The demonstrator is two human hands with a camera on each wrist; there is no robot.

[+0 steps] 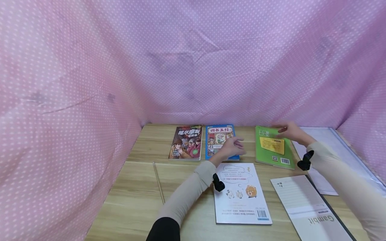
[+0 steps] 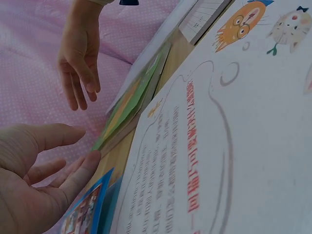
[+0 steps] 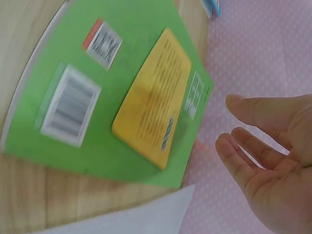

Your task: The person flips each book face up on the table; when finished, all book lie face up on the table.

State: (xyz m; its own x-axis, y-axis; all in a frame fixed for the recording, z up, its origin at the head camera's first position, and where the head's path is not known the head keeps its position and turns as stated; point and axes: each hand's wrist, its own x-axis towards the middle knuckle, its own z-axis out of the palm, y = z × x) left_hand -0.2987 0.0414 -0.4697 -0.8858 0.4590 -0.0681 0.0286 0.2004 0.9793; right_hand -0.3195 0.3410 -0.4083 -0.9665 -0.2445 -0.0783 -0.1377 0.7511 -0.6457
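Hands both empty, fingers loosely relaxed, thumbs apart from fingers. Left hand (image 1: 231,148) above right part of blue comic-style book (image 1: 215,139); right hand (image 1: 293,133) near far right corner of green book (image 1: 272,149), barcode side up. Both books flat on wooden surface (image 1: 129,194). Detective comic (image 1: 185,144) left of blue book; white cartoon-animal book (image 1: 242,197) nearer; Gambit notebook (image 1: 313,209) to right.
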